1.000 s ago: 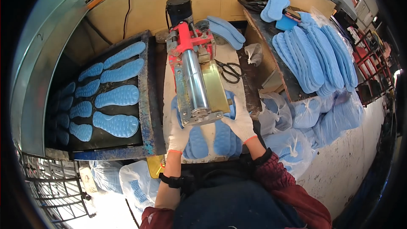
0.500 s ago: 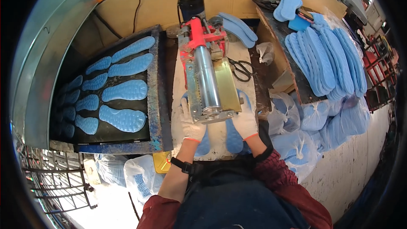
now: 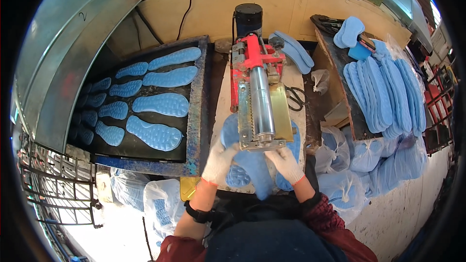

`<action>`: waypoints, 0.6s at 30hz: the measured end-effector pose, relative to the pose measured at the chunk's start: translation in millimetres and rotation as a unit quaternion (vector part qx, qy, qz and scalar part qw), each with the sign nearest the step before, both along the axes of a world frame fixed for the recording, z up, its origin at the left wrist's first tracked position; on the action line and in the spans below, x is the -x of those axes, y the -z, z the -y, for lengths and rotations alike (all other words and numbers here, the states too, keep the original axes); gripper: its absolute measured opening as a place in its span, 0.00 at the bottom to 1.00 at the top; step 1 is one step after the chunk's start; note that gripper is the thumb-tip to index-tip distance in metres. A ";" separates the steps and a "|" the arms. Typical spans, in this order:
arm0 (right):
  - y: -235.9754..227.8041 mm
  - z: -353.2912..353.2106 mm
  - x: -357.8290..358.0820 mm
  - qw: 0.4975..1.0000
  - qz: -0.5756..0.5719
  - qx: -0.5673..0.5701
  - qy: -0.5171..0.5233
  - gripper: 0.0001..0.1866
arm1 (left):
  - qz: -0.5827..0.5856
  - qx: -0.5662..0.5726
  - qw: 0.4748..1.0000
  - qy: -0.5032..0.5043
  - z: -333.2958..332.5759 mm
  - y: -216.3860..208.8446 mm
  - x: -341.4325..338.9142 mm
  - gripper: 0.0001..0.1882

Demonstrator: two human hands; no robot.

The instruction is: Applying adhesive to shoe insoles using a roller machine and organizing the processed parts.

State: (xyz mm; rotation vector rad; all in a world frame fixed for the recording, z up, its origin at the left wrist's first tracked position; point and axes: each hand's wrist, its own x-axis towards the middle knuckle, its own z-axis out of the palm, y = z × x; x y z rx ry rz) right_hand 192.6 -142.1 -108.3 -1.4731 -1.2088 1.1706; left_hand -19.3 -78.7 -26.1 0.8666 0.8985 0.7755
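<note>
A blue insole (image 3: 257, 172) hangs out from below the front of a red machine with a shiny metal roller (image 3: 262, 102), its lower end slightly blurred. My left hand (image 3: 221, 162), in a white knit glove, pinches its left side close to the machine's front plate. On the opposite side my right hand (image 3: 285, 161), gloved alike, has its fingers closed at the insole's upper right edge; the fingertips are partly hidden. Under and beside my hands lie more blue insoles, one dimpled (image 3: 238, 176) and another beneath my right wrist (image 3: 283, 182).
At left, a dark tray (image 3: 196, 116) holds rows of blue insoles. Stacked insoles (image 3: 371, 94) fill a board at right, above plastic bags (image 3: 340, 184) of blue pieces. Black scissors (image 3: 296, 98) lie right of the machine, and a pair of insoles (image 3: 293, 51) rests behind it.
My hands have come from the machine's sides to its front edge. A blue insole now sticks out between them toward me. The whole view has shifted, so the scene sits further right and lower.
</note>
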 end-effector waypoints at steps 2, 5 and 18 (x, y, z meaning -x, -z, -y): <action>-5.8 -5.4 -13.3 0.981 0.187 0.049 0.032 0.13 | -0.061 -0.094 0.992 -0.052 -24.7 -18.0 0.5 0.26; -8.2 -8.9 -5.3 0.945 0.305 -0.042 0.106 0.12 | -0.015 -0.174 0.979 -0.102 -68.1 -23.6 -7.5 0.25; 27.9 -11.6 -6.4 0.893 0.436 -0.082 0.076 0.07 | -0.006 -0.285 0.955 -0.082 -28.1 -35.9 -26.8 0.22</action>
